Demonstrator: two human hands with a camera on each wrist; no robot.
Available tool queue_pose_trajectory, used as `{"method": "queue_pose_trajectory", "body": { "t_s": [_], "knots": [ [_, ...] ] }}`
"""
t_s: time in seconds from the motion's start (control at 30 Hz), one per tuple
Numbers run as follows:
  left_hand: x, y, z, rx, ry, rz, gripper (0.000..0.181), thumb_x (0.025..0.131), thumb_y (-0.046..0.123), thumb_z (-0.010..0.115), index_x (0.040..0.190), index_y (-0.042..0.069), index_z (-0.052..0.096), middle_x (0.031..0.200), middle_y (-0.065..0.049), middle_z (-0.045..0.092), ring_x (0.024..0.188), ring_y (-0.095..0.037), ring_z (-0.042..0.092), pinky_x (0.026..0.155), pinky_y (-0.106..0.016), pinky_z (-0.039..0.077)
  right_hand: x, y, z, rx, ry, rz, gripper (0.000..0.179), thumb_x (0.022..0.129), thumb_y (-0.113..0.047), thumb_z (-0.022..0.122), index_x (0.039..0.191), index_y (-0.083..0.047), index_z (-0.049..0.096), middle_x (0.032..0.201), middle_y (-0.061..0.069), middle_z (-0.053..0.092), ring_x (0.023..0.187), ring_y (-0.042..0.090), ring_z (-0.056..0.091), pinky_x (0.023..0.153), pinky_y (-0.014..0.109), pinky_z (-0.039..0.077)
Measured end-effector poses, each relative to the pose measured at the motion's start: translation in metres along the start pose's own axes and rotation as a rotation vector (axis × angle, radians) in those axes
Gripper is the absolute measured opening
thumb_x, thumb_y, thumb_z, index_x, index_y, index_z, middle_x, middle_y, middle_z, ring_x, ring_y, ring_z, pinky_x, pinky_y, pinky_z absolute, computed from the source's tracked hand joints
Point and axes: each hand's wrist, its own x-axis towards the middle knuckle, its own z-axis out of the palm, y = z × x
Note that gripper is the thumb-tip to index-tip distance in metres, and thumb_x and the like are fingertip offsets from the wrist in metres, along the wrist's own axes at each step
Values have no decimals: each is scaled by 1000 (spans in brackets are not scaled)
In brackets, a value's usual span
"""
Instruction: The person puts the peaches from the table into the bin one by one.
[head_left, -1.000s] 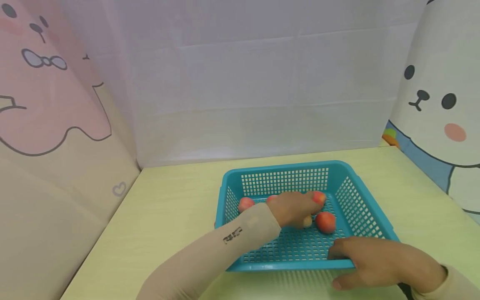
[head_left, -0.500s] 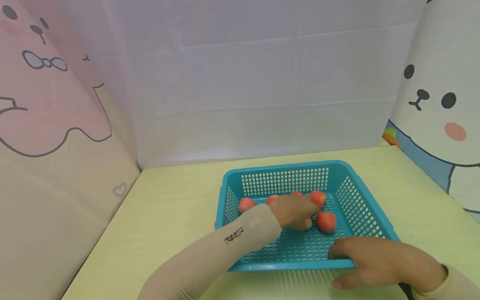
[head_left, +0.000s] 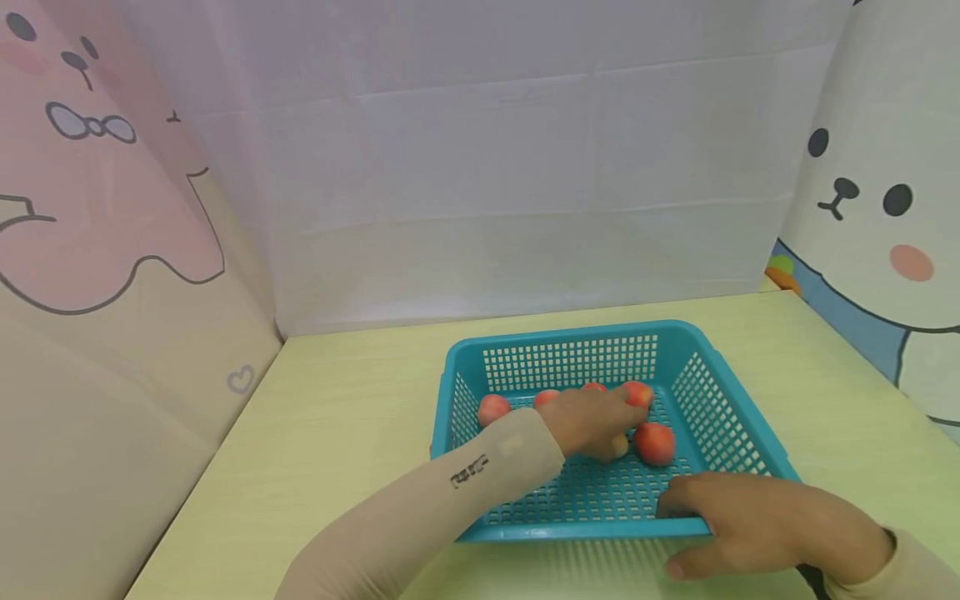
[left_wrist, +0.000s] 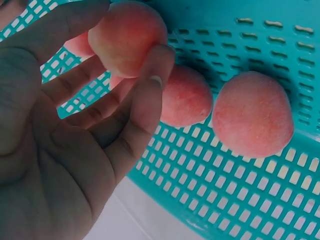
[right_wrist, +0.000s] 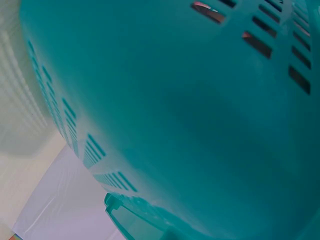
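Note:
My left hand [head_left: 596, 419] is inside a blue plastic basket [head_left: 570, 531]. In the left wrist view its thumb and fingers pinch a peach [left_wrist: 127, 42], red with a yellowish patch. From the head that fruit is largely covered by the hand. A red peach [head_left: 654, 444] sits just right of the fingers, another peach [head_left: 638, 394] by the fingertips. Farther left lie a pink peach [head_left: 493, 409] and a half-hidden one [head_left: 547, 398]. My right hand [head_left: 772, 525] grips the basket's front rim, fingers over it and thumb below; the right wrist view shows only basket wall.
The basket stands on a pale yellow tabletop [head_left: 337, 433]. White sheeting [head_left: 480, 183] hangs behind it, with cartoon-printed cloth at left [head_left: 112, 208] and right [head_left: 885, 208]. A reddish sliver shows beside the basket's left wall.
My left hand has shifted very slightly, and the red peach beside its fingers has moved a little to the right. The right hand and the basket have stayed put.

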Motion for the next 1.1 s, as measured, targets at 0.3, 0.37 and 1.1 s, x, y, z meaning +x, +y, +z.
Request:
{"method": "queue_pose_trajectory", "body": {
  "t_s": [0.3,0.37,1.1],
  "knots": [
    [-10,-1,-17,43,39,15,37,95,19,72,130,29,68,122,9,66,81,-13,59,69,-26,47,1,1,0,8,-9,16,42,95,-43,79,126,-15,72,117,-16,68,102,2,61,92,38,58],
    [-15,-2,-25,30,49,-1,43,96,24,73,138,32,68,148,5,60,94,-11,64,80,-26,51,1,0,0,9,-12,19,42,95,-42,79,126,-15,72,117,-16,68,102,2,61,92,38,58],
    [-219,-31,-69,231,999,-8,42,93,30,82,129,13,70,133,-9,66,108,-24,69,88,-47,55,0,-1,-1,10,-14,35,41,95,-42,79,126,-17,72,114,-18,66,97,0,58,90,38,58]
  ]
}}
